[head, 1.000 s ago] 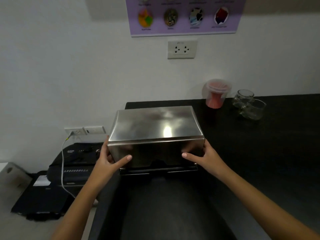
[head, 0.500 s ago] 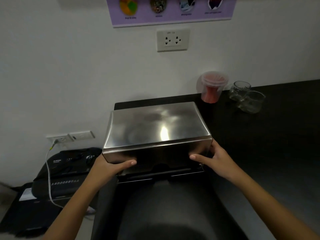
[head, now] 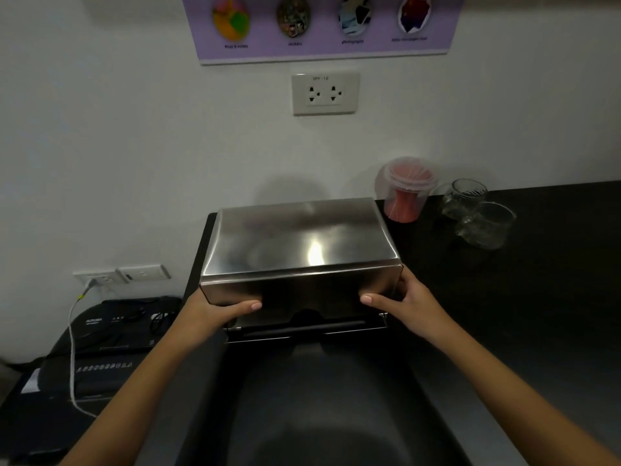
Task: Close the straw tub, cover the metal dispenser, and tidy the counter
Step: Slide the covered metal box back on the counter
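A shiny steel cover [head: 299, 245] sits over the metal dispenser on the black counter [head: 524, 297], at its left end near the wall. The dispenser's dark base [head: 302, 326] shows under the cover's front edge. My left hand [head: 215, 309] grips the cover's front left corner, thumb along the front face. My right hand [head: 406, 302] grips the front right corner the same way. Behind the cover, to the right, stands the clear straw tub [head: 405, 190] with red straws and its lid on top.
Two glass jars [head: 477, 213] stand right of the straw tub. A wall socket [head: 325, 93] and a purple poster [head: 322, 25] are above. Left of and below the counter sits a black machine [head: 107, 334] with a white cable [head: 72, 348] plugged into a low socket.
The cover, held in both hands, has settled slightly and squared up on the base. My thumbs have slid inward along its front. The view has tilted a little.
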The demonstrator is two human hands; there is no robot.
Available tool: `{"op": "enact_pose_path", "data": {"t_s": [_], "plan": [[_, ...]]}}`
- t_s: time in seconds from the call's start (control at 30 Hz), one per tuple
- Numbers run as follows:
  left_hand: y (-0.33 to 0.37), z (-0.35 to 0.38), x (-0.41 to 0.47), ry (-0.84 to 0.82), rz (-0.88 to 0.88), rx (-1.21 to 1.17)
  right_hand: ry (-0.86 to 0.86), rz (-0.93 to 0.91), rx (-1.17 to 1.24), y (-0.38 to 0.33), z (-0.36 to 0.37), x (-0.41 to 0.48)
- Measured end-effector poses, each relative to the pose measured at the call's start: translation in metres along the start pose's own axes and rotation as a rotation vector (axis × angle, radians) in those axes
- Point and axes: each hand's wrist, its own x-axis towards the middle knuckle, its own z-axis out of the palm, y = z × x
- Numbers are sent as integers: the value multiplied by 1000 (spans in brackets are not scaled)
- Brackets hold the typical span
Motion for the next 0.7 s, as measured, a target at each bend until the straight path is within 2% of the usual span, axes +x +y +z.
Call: {"op": "enact_pose_path", "data": {"t_s": [0.33,0.7], "plan": [[2,11,53,47,-82,65,21,-6,-85,3,-24,52],[14,17,99,-4,-66,83,29,25,-59,1,-37,99]]}}
